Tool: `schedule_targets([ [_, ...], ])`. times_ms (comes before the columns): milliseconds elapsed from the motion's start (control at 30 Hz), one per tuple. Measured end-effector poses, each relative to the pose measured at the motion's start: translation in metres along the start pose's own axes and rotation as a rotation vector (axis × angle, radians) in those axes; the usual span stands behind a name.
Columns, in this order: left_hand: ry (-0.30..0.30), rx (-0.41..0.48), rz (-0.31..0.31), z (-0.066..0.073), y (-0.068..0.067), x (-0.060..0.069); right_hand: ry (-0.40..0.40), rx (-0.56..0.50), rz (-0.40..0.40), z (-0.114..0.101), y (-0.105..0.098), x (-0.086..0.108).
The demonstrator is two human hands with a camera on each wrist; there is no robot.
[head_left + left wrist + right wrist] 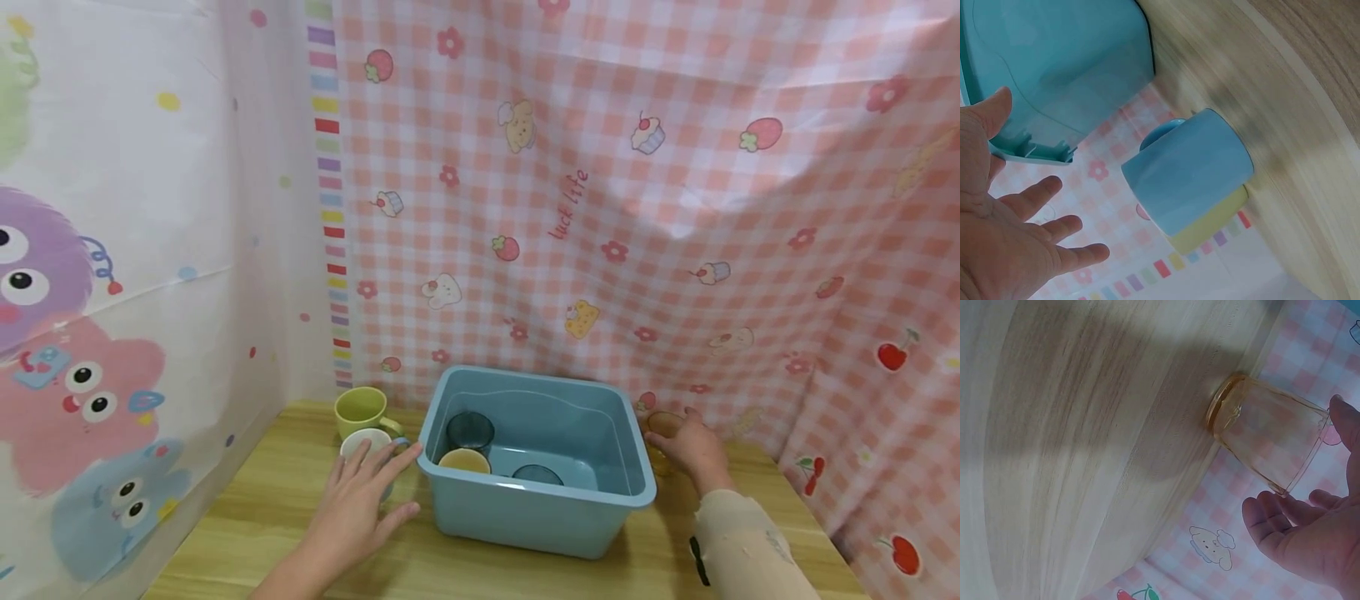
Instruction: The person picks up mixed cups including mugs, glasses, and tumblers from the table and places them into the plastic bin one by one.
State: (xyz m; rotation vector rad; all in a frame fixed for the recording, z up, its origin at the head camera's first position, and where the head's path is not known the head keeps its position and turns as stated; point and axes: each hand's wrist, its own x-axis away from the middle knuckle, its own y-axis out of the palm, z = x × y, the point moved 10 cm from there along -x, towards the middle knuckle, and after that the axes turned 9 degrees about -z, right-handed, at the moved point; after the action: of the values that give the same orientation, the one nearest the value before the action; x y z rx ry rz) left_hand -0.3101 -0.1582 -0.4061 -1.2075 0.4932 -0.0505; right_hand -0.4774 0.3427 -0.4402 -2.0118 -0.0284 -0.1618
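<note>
My right hand (697,450) is at the bin's right side, its thumb and fingers at opposite sides of the rim of a clear amber drinking glass (1272,434). The glass stands upright on the table. My left hand (356,500) hovers with spread fingers near a light blue mug (1188,172) with a white inside, holding nothing. Behind that mug stands a yellow-green mug (360,410). Between the hands sits a blue plastic bin (525,512). Inside it are a dark glass cup (471,430), a yellowish cup (465,461) and another dark glass (537,475), partly hidden by the front wall.
The wooden table (247,517) carries everything. A pink checked cloth (570,200) hangs close behind the bin, and a white cloth with cartoon figures (150,250) hangs on the left.
</note>
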Motion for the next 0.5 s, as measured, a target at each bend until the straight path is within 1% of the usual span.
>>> schedule_targets([
  [67, -0.002, 0.001, -0.01, 0.0005, 0.001, -0.0001, -0.008, -0.003, 0.002, 0.0017, 0.0001, -0.0001],
  [167, -0.003, 0.004, -0.018, 0.0005, 0.0022, 0.0, 0.007, -0.023, -0.006, 0.0047, 0.0008, -0.0002],
  [400, 0.002, 0.002, 0.002, -0.0011, 0.0009, 0.0002, 0.031, -0.046, -0.016, 0.0063, 0.0007, -0.0039],
  [500, 0.001, -0.001, -0.004, -0.0019, 0.0016, 0.0003, 0.043, -0.047, -0.016, 0.008, 0.0024, -0.0058],
])
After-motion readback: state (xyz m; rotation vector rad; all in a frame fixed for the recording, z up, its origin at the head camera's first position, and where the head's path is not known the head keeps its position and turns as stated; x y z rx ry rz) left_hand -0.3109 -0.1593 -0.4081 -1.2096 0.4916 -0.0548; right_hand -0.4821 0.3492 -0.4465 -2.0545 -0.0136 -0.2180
